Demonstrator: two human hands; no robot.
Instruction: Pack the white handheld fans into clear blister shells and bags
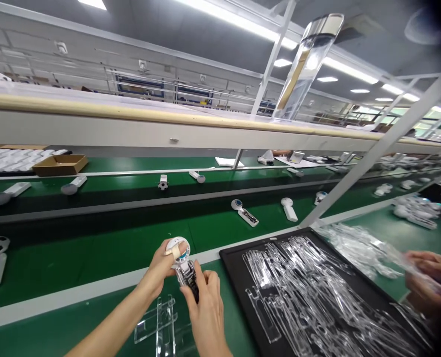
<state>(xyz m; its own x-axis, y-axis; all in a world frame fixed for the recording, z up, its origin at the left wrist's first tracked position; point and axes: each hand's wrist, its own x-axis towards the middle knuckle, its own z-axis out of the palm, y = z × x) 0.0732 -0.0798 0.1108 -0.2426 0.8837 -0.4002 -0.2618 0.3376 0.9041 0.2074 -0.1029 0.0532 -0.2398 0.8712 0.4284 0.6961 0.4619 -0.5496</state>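
Observation:
My left hand (165, 263) grips the round white head of what looks like a small handheld fan (183, 255); a beige cover sits on one of its fingers. My right hand (207, 302) pinches the handle end, where dark inner parts show and a clear plastic piece seems to lie along it. The fan is held tilted above the near green worktop. Below my hands lie several clear plastic frames (164, 322), partly hidden by my right hand and wrist.
Right of my hands, a black tray (238, 282) holds many clear plastic frames. Beyond it are clear bags (357, 243) and another person's hands (428, 272). Several fans, one with an open handle (248, 216), lie on the green belt (131, 248). A slanted white post (369, 153) rises behind the tray.

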